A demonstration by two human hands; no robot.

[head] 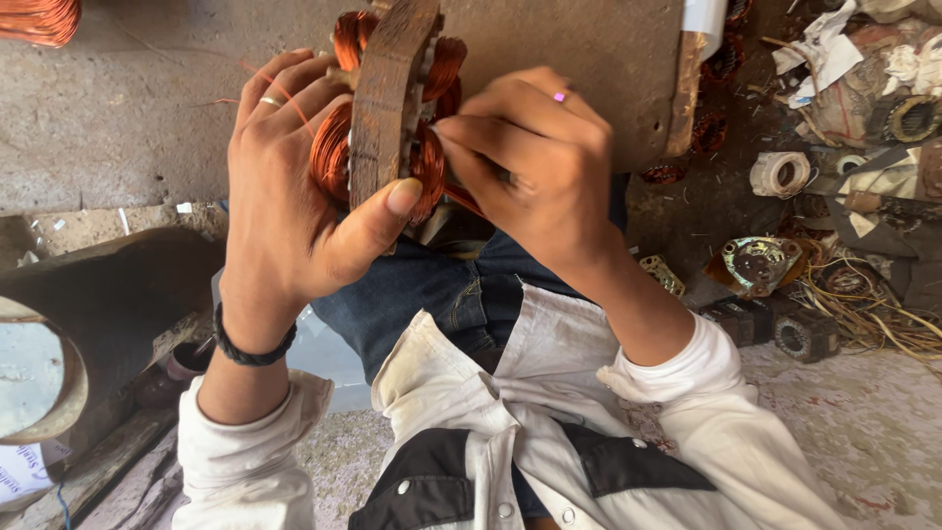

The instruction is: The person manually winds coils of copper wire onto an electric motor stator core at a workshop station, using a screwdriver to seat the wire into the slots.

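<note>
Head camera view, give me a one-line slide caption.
Left hand grips a rusty round motor stator with copper wire coils while right hand pinches its windings.

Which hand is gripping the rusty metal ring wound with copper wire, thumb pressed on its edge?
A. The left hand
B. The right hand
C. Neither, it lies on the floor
A: the left hand wraps the copper-wound ring, thumb on its edge; the right hand pinches at the coils.

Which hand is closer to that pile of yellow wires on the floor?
Right. The right hand pinches at the copper coils, on the same side as the yellow wires. The left hand grips the coil's far side, farther away.
</note>
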